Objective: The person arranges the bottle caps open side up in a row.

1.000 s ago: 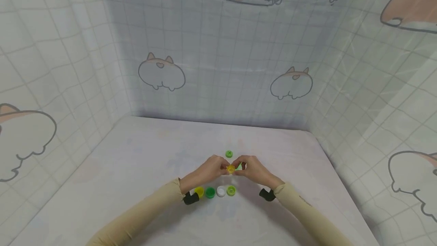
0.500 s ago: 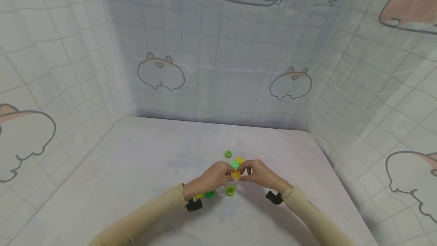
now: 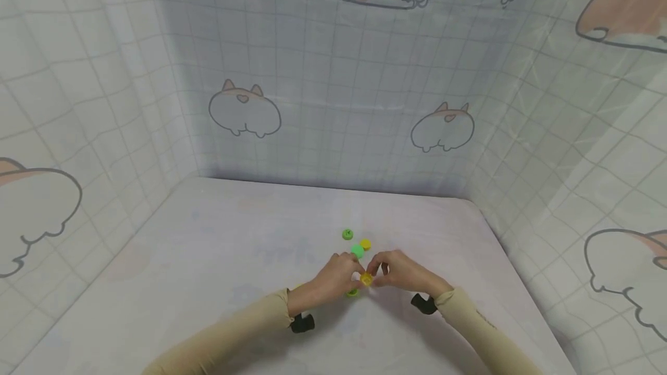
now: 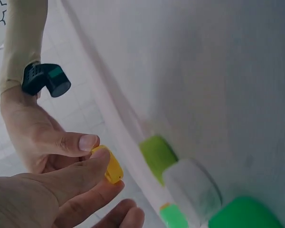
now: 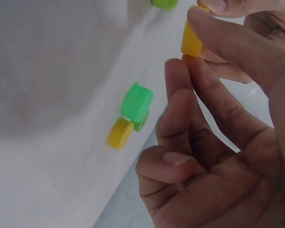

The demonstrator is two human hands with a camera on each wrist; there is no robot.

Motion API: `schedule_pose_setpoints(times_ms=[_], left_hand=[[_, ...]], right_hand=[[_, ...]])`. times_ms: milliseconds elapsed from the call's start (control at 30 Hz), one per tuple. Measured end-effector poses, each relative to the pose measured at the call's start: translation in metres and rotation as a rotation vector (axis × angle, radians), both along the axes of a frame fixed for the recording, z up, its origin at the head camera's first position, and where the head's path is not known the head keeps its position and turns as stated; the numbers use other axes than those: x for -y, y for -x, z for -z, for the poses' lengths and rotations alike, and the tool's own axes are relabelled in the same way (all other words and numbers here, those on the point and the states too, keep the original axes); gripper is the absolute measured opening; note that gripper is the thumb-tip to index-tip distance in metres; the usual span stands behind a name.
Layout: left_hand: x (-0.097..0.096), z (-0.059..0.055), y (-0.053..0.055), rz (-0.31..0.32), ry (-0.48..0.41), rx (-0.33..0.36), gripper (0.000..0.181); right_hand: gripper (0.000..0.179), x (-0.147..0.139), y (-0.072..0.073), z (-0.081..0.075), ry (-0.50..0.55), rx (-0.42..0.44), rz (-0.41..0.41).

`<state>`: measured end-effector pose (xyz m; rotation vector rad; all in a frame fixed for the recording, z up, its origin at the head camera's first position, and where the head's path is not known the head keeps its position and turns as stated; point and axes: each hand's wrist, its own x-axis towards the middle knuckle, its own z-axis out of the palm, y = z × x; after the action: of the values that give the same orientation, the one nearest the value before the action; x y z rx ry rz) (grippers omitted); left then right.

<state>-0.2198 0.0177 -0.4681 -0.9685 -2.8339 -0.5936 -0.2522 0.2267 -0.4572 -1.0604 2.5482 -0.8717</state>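
Note:
Between both hands is a yellow bottle cap [image 3: 366,279], its hollow side facing up in the head view. My left hand [image 3: 333,278] pinches it from the left with thumb and finger. From the right, my right hand [image 3: 406,272] pinches the opposite edge. In the right wrist view, the cap [image 5: 192,40] stands on edge between the fingertips. Beyond the hands lie a mint-green cap [image 3: 357,251], a second yellow cap [image 3: 366,244] and a green cap [image 3: 347,234]. A lime cap [image 3: 352,293] is partly hidden under the left hand.
The left wrist view shows the lime cap beside a white cap [image 4: 192,190] and a darker green cap [image 4: 244,213]; the left arm covers these last two in the head view. Patterned cloth walls [image 3: 333,149] stand around the pale table [image 3: 234,224].
Both hands have moved right and closer to the person, carrying the yellow cap. The mint-green and second yellow caps have come into fuller view, while the left arm now covers most of the near row.

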Motion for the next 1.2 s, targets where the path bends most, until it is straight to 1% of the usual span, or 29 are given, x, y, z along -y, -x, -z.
schedule_pose_setpoints(times_ms=[67,200,333,567,900,1033,1200], left_hand=[[-0.002,0.003,-0.002,-0.004,0.01,-0.022,0.02],[-0.006,0.006,-0.005,-0.015,0.006,-0.041,0.021],[-0.007,0.009,-0.006,-0.017,0.002,-0.04,0.019],[-0.009,0.015,-0.004,0.006,0.014,-0.035,0.012],[-0.01,0.014,-0.006,-0.013,0.065,-0.018,0.012],[-0.012,0.013,-0.006,-0.01,0.097,-0.031,0.013],[-0.013,0.013,-0.006,-0.002,0.11,-0.036,0.015]], right_hand=[[0.018,-0.001,0.0,0.002,-0.01,0.006,-0.009],[0.019,-0.002,-0.002,0.004,-0.024,0.017,-0.019],[0.019,0.0,-0.001,0.008,-0.048,0.019,-0.025],[0.018,0.002,0.001,0.016,-0.077,-0.001,-0.041],[0.016,0.002,0.001,0.019,-0.101,-0.006,-0.047],[0.016,0.002,0.001,0.018,-0.112,-0.006,-0.049],[0.018,0.002,-0.001,0.019,-0.11,0.009,-0.039]])
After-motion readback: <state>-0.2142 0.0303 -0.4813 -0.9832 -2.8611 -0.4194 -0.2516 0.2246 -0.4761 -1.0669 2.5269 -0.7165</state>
